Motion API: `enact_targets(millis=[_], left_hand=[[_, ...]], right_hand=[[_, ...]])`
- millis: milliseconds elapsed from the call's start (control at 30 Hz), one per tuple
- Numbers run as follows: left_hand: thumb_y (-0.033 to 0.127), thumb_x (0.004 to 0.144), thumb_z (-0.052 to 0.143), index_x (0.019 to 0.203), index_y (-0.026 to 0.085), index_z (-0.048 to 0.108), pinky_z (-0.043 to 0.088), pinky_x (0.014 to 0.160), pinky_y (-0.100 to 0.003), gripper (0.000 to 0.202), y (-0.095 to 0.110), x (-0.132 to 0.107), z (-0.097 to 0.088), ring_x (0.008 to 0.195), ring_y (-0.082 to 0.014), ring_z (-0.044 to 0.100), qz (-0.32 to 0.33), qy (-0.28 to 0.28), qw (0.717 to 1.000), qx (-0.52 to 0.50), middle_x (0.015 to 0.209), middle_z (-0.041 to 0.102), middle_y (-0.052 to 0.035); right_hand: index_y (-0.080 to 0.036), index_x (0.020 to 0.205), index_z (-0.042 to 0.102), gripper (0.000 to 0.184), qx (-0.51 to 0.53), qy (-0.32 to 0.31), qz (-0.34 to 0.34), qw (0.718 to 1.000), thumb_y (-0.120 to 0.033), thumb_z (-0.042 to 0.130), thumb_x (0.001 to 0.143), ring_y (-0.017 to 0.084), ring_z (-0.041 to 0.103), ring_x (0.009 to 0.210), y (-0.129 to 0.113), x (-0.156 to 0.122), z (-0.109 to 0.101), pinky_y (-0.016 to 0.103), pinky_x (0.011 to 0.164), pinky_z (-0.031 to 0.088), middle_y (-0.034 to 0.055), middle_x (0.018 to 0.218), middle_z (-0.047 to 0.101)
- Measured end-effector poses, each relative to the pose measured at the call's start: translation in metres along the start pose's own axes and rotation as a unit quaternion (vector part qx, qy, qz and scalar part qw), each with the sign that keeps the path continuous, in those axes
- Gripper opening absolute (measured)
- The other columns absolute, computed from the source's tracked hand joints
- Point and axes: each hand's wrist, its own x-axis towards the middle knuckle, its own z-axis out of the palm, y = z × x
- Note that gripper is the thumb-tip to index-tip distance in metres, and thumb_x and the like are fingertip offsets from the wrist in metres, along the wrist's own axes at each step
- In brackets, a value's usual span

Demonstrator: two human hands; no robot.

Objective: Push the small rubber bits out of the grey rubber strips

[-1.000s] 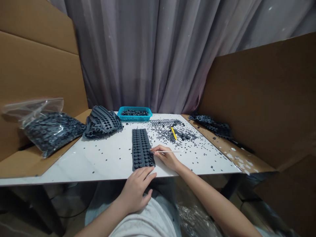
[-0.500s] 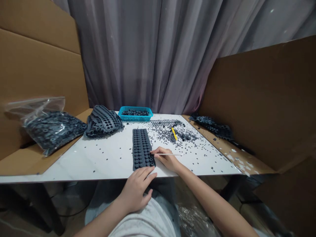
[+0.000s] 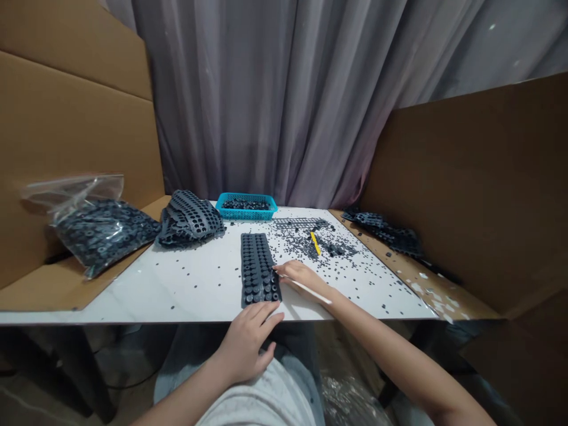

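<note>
A dark rubber sheet [image 3: 254,260] with rows of round studs lies lengthwise on the white table. My left hand [image 3: 252,334] rests at its near end, fingers stretched out and fingertips touching the edge. At the sheet's right side, my right hand [image 3: 302,277] pinches a thin white stick [image 3: 310,291]. The stick's rear end points toward me and to the right. Its tip is at the right-hand stud row, too small to make out clearly.
A turquoise basket [image 3: 247,216] of small dark parts stands at the back. Left are a perforated sheet pile [image 3: 190,219] and a clear bag [image 3: 106,236] of dark pieces. A yellow tool [image 3: 315,243] lies among dark scraps. Cardboard walls [image 3: 479,189] flank the table.
My right hand has turned the stick so its rear end swings toward me. The left hand stays at the sheet's near edge. The whole view has shifted slightly.
</note>
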Motion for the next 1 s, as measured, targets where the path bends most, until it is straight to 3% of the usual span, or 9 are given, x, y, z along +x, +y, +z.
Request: enact_targets(millis=[233,433,733,900,1000], left_hand=[[0.018,0.071,0.055,0.123,0.022,0.05,0.04,0.098,-0.043,0.052,-0.001,0.0,0.001,0.118,-0.0263,0.047,0.0,-0.003,1.0,-0.003,0.134,0.049,-0.0077],[0.017,0.071,0.055,0.125,0.021,0.049,0.04,0.099,-0.042,0.054,0.0,0.0,-0.001,0.119,-0.0256,0.046,0.005,-0.008,1.0,0.0,0.135,0.048,-0.0075],[0.016,0.07,0.052,0.129,0.02,0.046,0.037,0.102,-0.044,0.059,-0.002,-0.006,0.005,0.127,-0.0281,0.038,0.016,0.01,0.999,0.027,0.144,0.037,-0.0079],[0.016,0.071,0.051,0.13,0.022,0.046,0.04,0.099,-0.043,0.06,-0.002,-0.007,0.008,0.12,-0.027,0.046,0.003,0.014,1.0,0.018,0.136,0.047,-0.0078],[0.016,0.071,0.052,0.128,0.022,0.048,0.04,0.098,-0.043,0.057,-0.001,-0.006,0.008,0.118,-0.0265,0.047,-0.001,0.022,1.0,0.016,0.134,0.049,-0.0078]], right_hand=[[-0.019,0.1,0.058,0.024,0.179,0.055,0.135,0.973,-0.036,0.044,0.093,0.021,0.064,0.093,-0.008,-0.01,0.002,0.034,0.078,0.05,0.0098,0.104,0.068],[-0.018,0.094,0.058,0.023,0.295,0.072,0.148,0.941,-0.038,0.05,0.09,0.02,0.065,0.096,-0.011,-0.009,0.004,0.035,0.081,0.051,0.011,0.103,0.069],[-0.019,0.098,0.059,0.029,0.209,0.032,0.106,0.972,-0.044,0.047,0.09,0.021,0.062,0.102,-0.011,-0.011,0.004,0.037,0.086,0.049,0.0122,0.106,0.066],[-0.018,0.1,0.059,0.032,0.133,0.008,0.08,0.988,-0.043,0.041,0.093,0.022,0.061,0.101,-0.011,-0.009,0.004,0.038,0.086,0.049,0.0136,0.108,0.065],[-0.018,0.102,0.057,0.03,0.122,0.025,0.104,0.987,-0.04,0.04,0.094,0.022,0.061,0.103,-0.011,-0.008,0.005,0.037,0.085,0.048,0.0138,0.111,0.065]])
